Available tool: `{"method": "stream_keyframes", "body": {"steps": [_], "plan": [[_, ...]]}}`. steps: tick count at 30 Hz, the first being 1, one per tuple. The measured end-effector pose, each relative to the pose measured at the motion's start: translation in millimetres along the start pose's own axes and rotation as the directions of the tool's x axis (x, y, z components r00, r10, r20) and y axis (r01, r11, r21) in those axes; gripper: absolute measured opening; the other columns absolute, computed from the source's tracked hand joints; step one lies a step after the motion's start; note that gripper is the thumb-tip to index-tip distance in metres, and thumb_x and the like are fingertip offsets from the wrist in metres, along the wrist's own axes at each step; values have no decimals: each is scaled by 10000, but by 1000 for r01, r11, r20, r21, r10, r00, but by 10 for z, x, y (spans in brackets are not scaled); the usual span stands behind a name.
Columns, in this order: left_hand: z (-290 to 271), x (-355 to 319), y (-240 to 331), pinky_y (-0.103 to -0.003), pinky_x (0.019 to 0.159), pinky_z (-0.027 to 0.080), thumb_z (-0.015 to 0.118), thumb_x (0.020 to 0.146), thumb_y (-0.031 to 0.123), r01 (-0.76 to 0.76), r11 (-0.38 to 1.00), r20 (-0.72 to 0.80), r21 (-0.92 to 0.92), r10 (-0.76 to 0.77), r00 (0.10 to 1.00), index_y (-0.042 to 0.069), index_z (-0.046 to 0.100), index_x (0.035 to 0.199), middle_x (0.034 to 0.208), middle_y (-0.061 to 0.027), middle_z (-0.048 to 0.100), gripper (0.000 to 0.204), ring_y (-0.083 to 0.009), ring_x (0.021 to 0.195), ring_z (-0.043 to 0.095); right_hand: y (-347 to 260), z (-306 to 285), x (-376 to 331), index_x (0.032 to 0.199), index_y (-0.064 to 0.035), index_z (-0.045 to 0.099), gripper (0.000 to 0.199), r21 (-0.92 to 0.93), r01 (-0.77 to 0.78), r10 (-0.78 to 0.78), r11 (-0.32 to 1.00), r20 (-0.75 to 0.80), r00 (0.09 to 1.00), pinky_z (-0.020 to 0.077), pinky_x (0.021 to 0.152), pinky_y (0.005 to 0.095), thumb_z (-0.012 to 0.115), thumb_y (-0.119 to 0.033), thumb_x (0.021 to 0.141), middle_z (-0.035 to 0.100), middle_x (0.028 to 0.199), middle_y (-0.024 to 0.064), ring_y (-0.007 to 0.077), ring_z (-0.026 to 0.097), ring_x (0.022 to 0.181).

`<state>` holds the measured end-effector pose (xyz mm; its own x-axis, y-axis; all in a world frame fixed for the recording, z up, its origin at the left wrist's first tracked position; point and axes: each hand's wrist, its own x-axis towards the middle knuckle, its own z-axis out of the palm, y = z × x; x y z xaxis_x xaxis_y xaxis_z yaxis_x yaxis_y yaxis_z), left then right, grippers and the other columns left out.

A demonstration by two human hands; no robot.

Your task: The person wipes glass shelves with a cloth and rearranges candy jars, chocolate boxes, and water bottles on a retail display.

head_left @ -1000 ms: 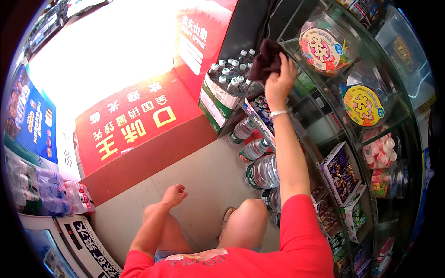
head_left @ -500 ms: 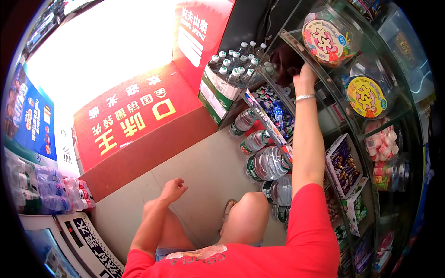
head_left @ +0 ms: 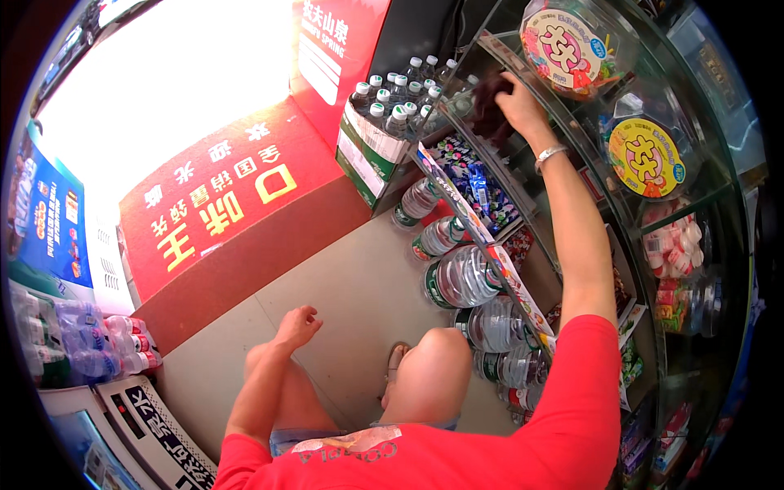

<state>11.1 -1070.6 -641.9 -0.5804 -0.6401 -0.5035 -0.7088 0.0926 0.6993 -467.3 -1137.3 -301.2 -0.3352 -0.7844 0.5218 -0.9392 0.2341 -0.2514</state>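
My right hand (head_left: 523,106) reaches far forward to the glass shelf rack, its fingers closed on a dark maroon cloth (head_left: 492,106). The cloth is bunched below the fingers at the shelf's far left end, and part of it lies in shadow. Beneath it, small wrapped candies (head_left: 482,189) fill an open display box. My left hand (head_left: 299,327) hangs loosely over my left knee, fingers slightly bent and nothing in it.
Clear candy tubs with a pink-and-cream lid (head_left: 563,49) and a yellow lid (head_left: 645,159) occupy the glass rack (head_left: 629,214). Large water bottles (head_left: 461,278) line its foot. A carton (head_left: 367,155) of small bottles stands beyond, near a red step (head_left: 245,204). Wrapped drink packs (head_left: 86,339) sit at left.
My right hand and the cloth have shifted left along the shelf, and more of the cloth shows. The view has turned slightly. My left hand stays over the knee.
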Motion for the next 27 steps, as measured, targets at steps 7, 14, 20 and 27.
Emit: {"method": "stream_keyframes", "body": {"steps": [7,14,20,27], "plan": [[-31,0,18,-383,827,517,645,837,254,-44,999,-47,8,44,998,7,628,1112,941,-129,706,370,-290,917,662,79,389,255,1345,56,388,673,-347,39,-239,937,-554,797,373,1045,474,559,-125,719,471,1317,316,459,491,1171],[-62,47,77,-381,820,519,644,838,262,-55,998,-12,9,55,998,4,629,1107,941,-123,708,372,-284,904,667,150,275,64,1208,-26,578,500,15,-9,9,1000,-20,1000,474,902,409,604,-158,727,638,1098,224,370,612,1023],[-57,-16,79,-383,818,521,644,841,262,-45,999,-13,-12,45,999,8,627,1123,958,-123,707,380,-288,906,666,153,238,57,1215,-20,542,452,128,-204,232,970,-260,938,446,940,452,574,-132,778,617,1139,231,381,575,1084],[-146,-182,91,-376,800,529,660,837,239,-73,990,-76,-119,64,995,-2,628,1115,961,-136,706,370,-266,887,678,-341,706,133,1095,35,571,375,379,-357,479,854,-303,824,450,929,492,549,-146,767,634,1048,271,455,592,997]]}}
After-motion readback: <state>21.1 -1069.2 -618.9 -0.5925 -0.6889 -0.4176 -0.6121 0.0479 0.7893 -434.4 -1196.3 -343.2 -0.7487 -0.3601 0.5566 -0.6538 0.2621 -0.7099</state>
